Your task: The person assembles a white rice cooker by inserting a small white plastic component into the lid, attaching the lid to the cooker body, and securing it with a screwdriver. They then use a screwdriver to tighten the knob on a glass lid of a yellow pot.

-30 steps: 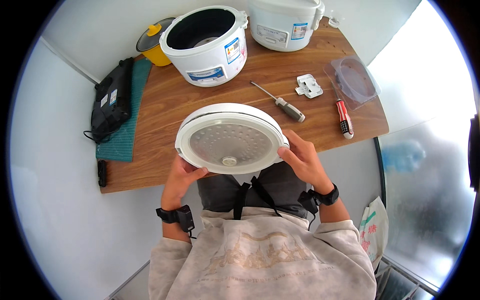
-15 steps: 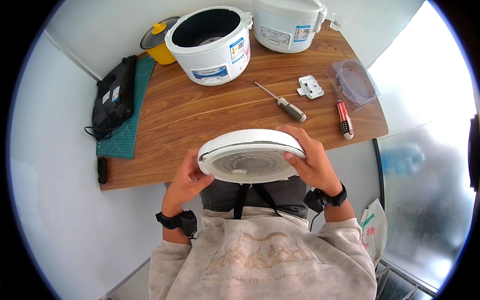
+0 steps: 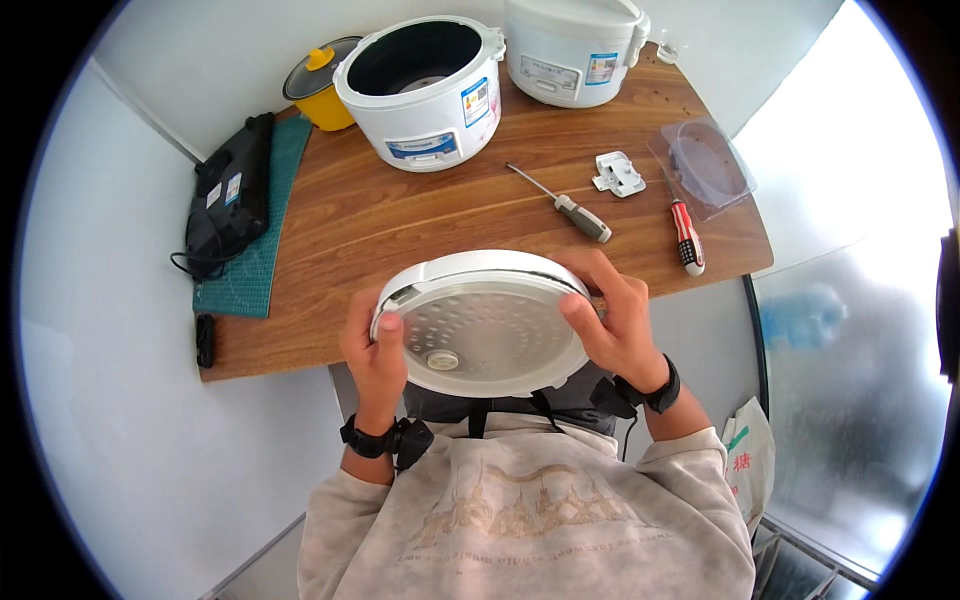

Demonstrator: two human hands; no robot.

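Note:
Between my hands I hold a round white rice cooker lid (image 3: 490, 335), its dimpled metal inner side turned up toward me. A dark gap runs along its far edge between the outer shell and the inner part. My left hand (image 3: 375, 355) is closed on the left rim, thumb on top. My right hand (image 3: 615, 320) grips the right rim, its thumb pressing near the gap and its fingers behind. Beyond the lid, an open white rice cooker body (image 3: 425, 100) stands on the table.
A second, lidded white cooker (image 3: 570, 50) and a yellow pot (image 3: 325, 90) stand at the back. A grey-handled screwdriver (image 3: 580, 217), a white plastic part (image 3: 620, 175), a red-and-white screwdriver (image 3: 687, 238) and a clear plastic tray (image 3: 705, 165) lie right. A black device (image 3: 230, 190) rests on a green mat (image 3: 285, 170).
The lid has tipped so more of its inner side faces me, and it has shifted slightly left. My left hand has moved up along the rim, its thumb now on top.

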